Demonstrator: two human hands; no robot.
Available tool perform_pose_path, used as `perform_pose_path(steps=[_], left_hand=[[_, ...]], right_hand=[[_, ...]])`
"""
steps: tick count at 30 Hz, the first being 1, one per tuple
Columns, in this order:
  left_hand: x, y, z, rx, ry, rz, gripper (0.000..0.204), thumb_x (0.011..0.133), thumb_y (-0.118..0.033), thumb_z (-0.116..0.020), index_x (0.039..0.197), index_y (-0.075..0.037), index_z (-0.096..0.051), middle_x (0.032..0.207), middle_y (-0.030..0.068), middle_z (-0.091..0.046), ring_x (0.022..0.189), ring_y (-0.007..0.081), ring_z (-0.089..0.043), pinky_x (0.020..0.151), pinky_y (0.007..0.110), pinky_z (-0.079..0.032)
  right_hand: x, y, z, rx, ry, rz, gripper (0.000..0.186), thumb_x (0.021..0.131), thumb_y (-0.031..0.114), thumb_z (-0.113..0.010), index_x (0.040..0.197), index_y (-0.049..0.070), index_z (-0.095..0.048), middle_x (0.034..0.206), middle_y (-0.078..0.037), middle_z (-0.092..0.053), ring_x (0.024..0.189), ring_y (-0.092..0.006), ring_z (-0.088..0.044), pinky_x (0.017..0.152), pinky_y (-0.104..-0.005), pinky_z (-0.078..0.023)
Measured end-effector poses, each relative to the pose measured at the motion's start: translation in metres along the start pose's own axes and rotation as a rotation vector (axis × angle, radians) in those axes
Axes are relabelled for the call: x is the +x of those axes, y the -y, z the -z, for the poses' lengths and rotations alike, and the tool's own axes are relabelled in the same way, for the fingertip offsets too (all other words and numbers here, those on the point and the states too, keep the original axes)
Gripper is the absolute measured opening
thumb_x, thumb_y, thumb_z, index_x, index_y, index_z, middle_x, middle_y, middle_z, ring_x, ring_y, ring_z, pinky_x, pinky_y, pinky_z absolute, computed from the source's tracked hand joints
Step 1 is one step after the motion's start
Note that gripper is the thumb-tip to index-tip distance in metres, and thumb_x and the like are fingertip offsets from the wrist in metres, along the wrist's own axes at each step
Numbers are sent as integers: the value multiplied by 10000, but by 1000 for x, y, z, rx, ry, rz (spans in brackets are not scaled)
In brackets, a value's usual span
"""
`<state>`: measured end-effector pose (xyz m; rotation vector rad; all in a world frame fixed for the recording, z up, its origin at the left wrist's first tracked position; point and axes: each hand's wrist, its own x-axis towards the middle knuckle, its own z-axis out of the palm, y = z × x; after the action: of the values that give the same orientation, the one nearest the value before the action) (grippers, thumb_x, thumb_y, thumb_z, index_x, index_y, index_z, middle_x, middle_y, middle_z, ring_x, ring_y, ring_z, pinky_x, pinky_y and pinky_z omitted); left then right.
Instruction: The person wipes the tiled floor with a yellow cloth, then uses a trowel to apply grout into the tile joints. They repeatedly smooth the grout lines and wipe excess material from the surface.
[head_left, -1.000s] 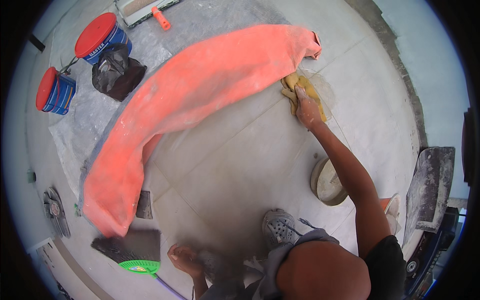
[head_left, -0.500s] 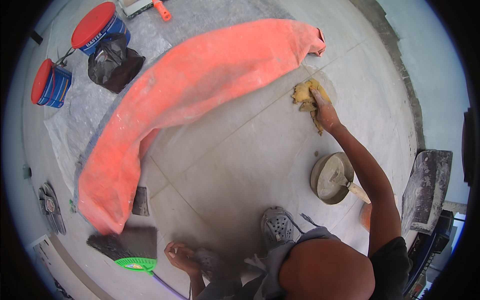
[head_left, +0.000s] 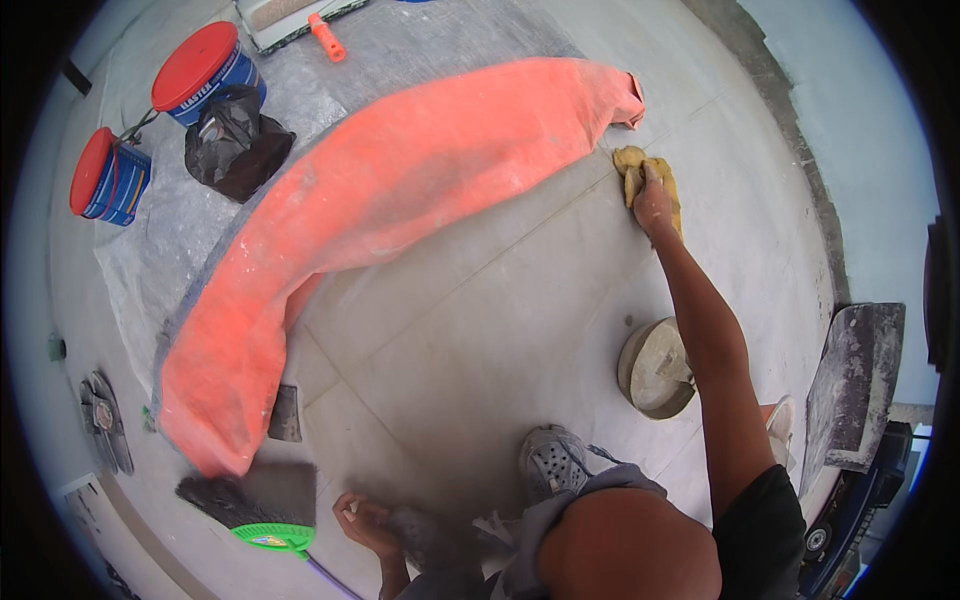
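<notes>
At the far right of the work area, my right arm stretches out over the pale tiled floor. My right hand is closed on a crumpled yellow cloth, pressing it to the tiles near a joint line. The end of a long orange-red sheet lies just beyond the cloth. Close to my body at the lower left, my left hand hangs low with its fingers curled in; a pale spot shows at the fingertips, too small to name.
Beside my right forearm stands a round mortar-smeared pan with a tool in it, partly hidden. A broom lies at the lower left. Two red-lidded blue buckets and a black plastic bag stand at the upper left. A stained board leans right.
My right hand has moved the yellow cloth a little farther away and to the right, bunching it up. My forearm now covers the handle of the tool in the pan. My left hand stays low.
</notes>
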<state>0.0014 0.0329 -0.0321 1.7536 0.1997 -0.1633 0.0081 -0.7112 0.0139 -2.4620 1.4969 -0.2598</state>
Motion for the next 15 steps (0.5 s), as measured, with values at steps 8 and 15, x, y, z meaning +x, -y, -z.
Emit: perform_pose_path(steps=[8, 15], left_hand=[[-2, -39, -3, -83, -107, 124, 272, 1022, -264, -492, 1007, -27, -625, 985, 85, -595, 767, 122, -558, 653, 279, -416], [1, 6, 4, 111, -102, 5, 269, 1018, -268, -504, 1161, -52, -576, 1017, 98, -598, 674, 138, -566, 813, 333, -485]], right_hand=[[-110, 70, -39, 127, 248, 751, 748, 892, -147, -472, 1605, 69, -411, 1571, -229, -509, 1442, -393, -504, 1210, -474, -423], [-6, 63, -42, 103, -36, 150, 589, 988, 17, -486, 1575, 46, -443, 1526, -271, -539, 1428, -416, -509, 1164, -492, -440]])
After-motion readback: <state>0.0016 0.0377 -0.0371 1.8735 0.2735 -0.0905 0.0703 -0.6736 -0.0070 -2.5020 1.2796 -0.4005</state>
